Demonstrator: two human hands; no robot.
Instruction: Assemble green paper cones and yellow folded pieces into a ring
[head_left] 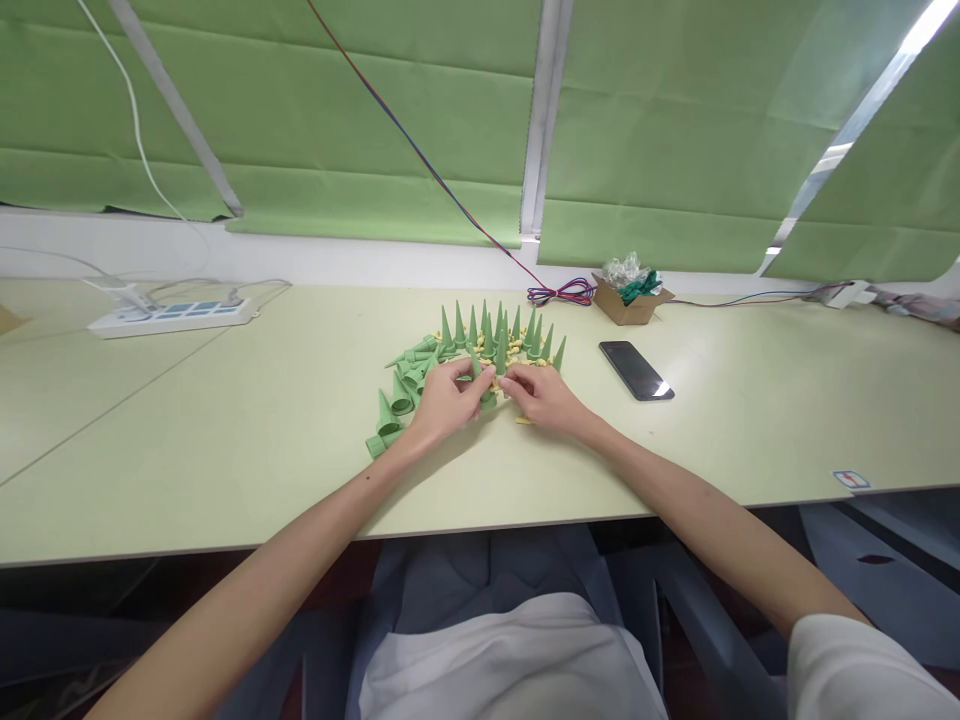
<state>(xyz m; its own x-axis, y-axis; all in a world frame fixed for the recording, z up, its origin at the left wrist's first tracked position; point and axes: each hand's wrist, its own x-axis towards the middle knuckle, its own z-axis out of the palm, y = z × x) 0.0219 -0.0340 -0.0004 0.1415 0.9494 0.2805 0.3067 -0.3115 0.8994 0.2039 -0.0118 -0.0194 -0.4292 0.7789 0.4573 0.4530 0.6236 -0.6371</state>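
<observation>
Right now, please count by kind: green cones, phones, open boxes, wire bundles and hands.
Green cones: at least 12, too crowded for exactness
Phone: 1
Open box: 1
Wire bundle: 1
Left hand and right hand: 2
Total: at least 17

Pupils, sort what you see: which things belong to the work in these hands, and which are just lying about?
Apparently in the work:
green cone held by the left hand
other green cones
small yellow parts, near the right hand

Apparently just lying about:
phone
power strip
cardboard box
coiled cable
</observation>
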